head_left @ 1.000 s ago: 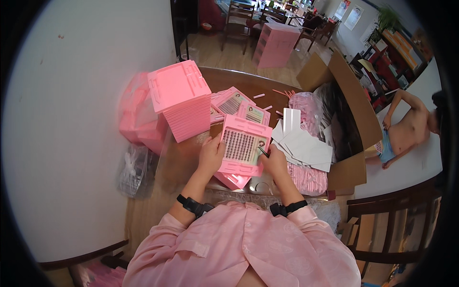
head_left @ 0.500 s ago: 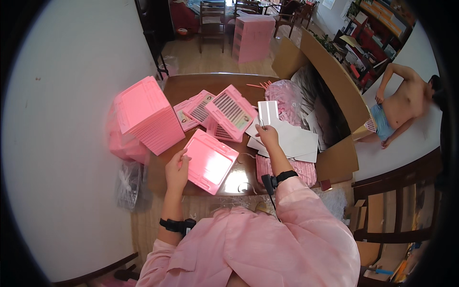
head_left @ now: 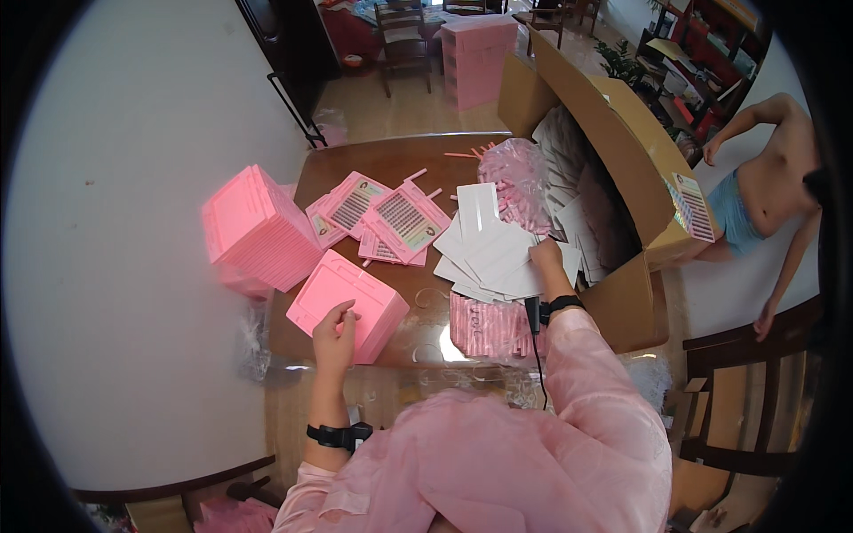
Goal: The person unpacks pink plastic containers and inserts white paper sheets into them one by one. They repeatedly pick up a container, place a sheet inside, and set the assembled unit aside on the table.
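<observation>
Grip of left hand [head_left: 335, 330], loosely curled over pink trays [head_left: 360, 289]: cannot tell; of right hand [head_left: 547, 257], at white cards [head_left: 499, 250]: likewise.

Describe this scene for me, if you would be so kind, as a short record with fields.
Left hand: at the near pink tray stack, fingers loosely curled
Right hand: at the pile of white cards; grip unclear
Filled trays: pink, overlapping, with rows of small dark tufts
Second pink stack: left of the filled trays
Bagged pink tubes: beyond the white cards
Cardboard box: open, right of the cards
</observation>
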The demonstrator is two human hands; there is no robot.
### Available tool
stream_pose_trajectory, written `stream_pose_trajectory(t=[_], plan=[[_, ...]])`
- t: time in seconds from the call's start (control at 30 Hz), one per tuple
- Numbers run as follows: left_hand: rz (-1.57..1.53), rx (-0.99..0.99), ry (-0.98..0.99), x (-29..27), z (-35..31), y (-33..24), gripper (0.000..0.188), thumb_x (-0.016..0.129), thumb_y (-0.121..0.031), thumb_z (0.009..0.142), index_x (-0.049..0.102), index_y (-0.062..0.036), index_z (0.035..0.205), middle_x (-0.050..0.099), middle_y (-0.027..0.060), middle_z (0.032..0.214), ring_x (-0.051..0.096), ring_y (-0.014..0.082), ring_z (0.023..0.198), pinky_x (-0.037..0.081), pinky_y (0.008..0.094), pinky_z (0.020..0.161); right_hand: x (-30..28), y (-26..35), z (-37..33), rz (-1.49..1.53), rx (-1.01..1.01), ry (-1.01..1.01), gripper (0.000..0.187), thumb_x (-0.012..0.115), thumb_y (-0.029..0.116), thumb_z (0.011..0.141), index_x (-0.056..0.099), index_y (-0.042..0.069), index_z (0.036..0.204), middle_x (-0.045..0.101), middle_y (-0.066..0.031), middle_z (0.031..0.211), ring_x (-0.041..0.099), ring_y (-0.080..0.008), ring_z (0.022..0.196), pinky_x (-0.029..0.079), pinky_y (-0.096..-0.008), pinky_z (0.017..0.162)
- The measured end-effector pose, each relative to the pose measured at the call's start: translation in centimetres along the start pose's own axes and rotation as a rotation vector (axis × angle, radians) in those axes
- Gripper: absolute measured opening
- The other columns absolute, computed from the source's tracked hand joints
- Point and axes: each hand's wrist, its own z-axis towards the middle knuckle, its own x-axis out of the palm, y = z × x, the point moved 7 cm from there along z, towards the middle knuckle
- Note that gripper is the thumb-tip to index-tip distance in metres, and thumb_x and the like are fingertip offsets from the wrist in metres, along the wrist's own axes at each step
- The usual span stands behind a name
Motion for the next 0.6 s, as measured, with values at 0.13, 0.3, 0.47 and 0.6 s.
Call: stream_pose_trajectory(t=[0.13,0.3,0.47,0.6], plan=[[-0.007,0.005,-0.001,1.9,-0.9,-1.0,0.026,0.059,-0.01,0.1,0.071,0.001,0.12,0.074,0.0102,0.094,0.072,0.0156,0.091,0.055,0.0295,0.085,-2.3,1.4,-1.8,0.224,-0.094,-0.041,0.031,0.076,0.028,0.082,0.069,0.003,0.1,0.073,-0.0161,0.094,0.07,-0.0312,0.088,0.054,-0.0416,0.079],[-0.077,0.004,0.045,5.0,-0.8,-2.7,0.026,0.057,-0.008,0.102,0.069,0.0019,0.123,0.073,0.0092,0.099,0.069,0.0146,0.094,0.054,0.0271,0.086,-9.2,7.4,-9.2,0.543,-0.458,-0.055,0.016,0.073,0.016,0.087,0.065,0.005,0.095,0.069,-0.0108,0.082,0.066,-0.0236,0.077,0.051,-0.0357,0.07],[-0.221,0.017,0.165,8.5,0.8,-6.1,0.034,0.056,-0.012,0.104,0.06,0.0012,0.135,0.068,0.0128,0.121,0.064,0.0174,0.115,0.051,0.0296,0.097,-14.3,13.6,-18.7,0.402,-0.863,0.106,0.013,0.067,0.013,0.092,0.063,0.006,0.101,0.07,-0.015,0.086,0.07,-0.0305,0.08,0.051,-0.0383,0.072],[-0.592,-0.029,0.449,12.4,1.9,-10.2,0.066,0.068,-0.031,0.097,0.044,-0.0016,0.15,0.056,0.0121,0.141,0.053,0.0204,0.132,0.042,0.0358,0.11,-17.8,15.9,-22.6,0.53,-1.037,0.128,0.012,0.066,0.013,0.093,0.061,0.005,0.101,0.065,-0.0106,0.081,0.063,-0.0237,0.074,0.049,-0.0337,0.071]])
